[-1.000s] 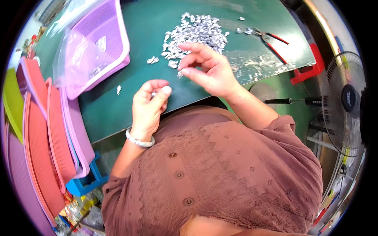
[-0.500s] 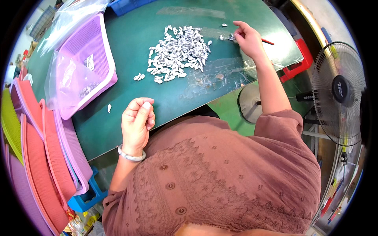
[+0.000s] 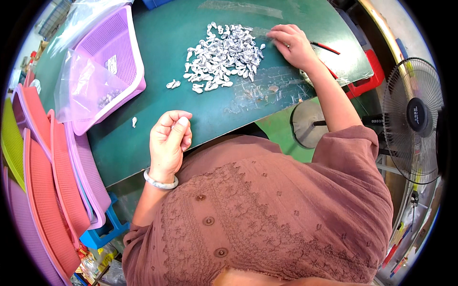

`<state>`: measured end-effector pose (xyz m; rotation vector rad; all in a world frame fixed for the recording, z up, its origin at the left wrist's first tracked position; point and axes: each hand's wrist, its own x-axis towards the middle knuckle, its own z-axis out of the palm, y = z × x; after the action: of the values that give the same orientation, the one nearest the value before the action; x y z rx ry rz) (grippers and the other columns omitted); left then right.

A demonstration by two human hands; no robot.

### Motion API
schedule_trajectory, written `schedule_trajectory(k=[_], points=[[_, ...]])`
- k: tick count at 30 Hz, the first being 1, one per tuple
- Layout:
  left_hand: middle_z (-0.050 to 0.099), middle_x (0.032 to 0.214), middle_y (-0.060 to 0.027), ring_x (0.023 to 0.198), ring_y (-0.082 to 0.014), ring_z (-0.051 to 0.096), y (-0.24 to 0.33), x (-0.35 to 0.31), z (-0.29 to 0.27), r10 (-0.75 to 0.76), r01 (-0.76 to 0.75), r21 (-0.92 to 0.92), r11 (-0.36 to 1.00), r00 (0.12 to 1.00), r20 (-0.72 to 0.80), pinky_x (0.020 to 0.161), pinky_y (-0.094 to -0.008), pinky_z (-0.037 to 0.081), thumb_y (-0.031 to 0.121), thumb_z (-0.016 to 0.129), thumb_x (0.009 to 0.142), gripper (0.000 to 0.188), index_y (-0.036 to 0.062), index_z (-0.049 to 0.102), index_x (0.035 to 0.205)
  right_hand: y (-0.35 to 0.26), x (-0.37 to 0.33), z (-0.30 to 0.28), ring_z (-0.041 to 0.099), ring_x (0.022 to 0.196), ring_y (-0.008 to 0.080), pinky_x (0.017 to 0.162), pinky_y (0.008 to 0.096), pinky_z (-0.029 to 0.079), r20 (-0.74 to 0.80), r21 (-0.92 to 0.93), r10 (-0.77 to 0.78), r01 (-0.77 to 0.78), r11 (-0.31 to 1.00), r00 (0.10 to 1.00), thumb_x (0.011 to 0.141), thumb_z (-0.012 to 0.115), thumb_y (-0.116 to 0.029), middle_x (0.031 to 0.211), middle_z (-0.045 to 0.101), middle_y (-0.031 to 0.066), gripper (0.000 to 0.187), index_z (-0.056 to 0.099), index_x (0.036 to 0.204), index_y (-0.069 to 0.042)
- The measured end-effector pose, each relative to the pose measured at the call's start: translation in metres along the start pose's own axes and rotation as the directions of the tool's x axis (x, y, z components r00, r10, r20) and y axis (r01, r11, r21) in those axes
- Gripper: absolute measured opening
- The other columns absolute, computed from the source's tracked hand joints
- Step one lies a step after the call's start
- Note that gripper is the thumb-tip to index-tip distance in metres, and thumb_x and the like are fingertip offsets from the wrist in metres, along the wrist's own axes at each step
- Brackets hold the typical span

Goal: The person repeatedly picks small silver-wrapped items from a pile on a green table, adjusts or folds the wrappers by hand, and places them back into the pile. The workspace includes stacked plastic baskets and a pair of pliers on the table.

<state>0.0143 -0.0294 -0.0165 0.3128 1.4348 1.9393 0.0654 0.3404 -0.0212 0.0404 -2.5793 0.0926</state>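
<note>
A heap of small silvery-grey, teardrop-shaped pieces (image 3: 222, 59) lies on the green tabletop (image 3: 164, 47). My left hand (image 3: 168, 143), with a pale bangle at its wrist, is closed at the table's near edge. Its thumb presses on the curled fingers, and whatever they may hold is hidden. Over the table just right of the heap, my right hand (image 3: 293, 46) reaches out palm down. Its fingers are bent and apart from the thumb, with no piece visible in them. Two loose pieces (image 3: 173, 84) lie left of the heap, and a single piece (image 3: 134, 122) is farther left.
At the left, a purple basket (image 3: 138, 71) holds a clear plastic bag (image 3: 78, 90) with grey pieces inside. Stacked baskets (image 3: 52, 167) stand beside the table. On the right are red-handled tools (image 3: 326, 47), a red plastic object (image 3: 369, 76) and a fan (image 3: 414, 119).
My right hand has moved left toward the heap, its fingers turning leftward over where small loose pieces lay. My left hand stays closed in nearly the same place. The view has shifted slightly.
</note>
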Motion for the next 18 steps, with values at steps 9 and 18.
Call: schedule_trajectory(k=[9, 18], points=[[0.050, 0.064, 0.0013, 0.050, -0.0036, 0.042, 0.000, 0.000, 0.001, -0.005, 0.005, 0.005, 1.000, 1.000, -0.004, 0.042, -0.0159, 0.030, 0.011, 0.052, 0.087, 0.009, 0.0030, 0.055, 0.090, -0.016, -0.004, -0.009, 0.052, 0.094, 0.0255, 0.082, 0.0374, 0.041, -0.060, 0.043, 0.097, -0.094, 0.995, 0.993, 0.074, 0.057, -0.007, 0.093, 0.060, 0.0063, 0.017, 0.061, 0.090, -0.008], [0.049, 0.063, 0.0021, 0.050, -0.0036, 0.042, 0.001, -0.001, 0.001, -0.017, 0.017, 0.013, 1.000, 1.000, -0.009, 0.042, -0.0162, 0.031, 0.011, 0.052, 0.087, 0.009, 0.0029, 0.055, 0.090, -0.080, 0.018, -0.008, 0.055, 0.082, 0.0268, 0.072, 0.0348, 0.046, 0.064, 0.304, -0.098, 0.074, 0.950, 0.993, 0.074, 0.054, 0.002, 0.087, 0.058, 0.0091, 0.032, 0.058, 0.104, -0.009]])
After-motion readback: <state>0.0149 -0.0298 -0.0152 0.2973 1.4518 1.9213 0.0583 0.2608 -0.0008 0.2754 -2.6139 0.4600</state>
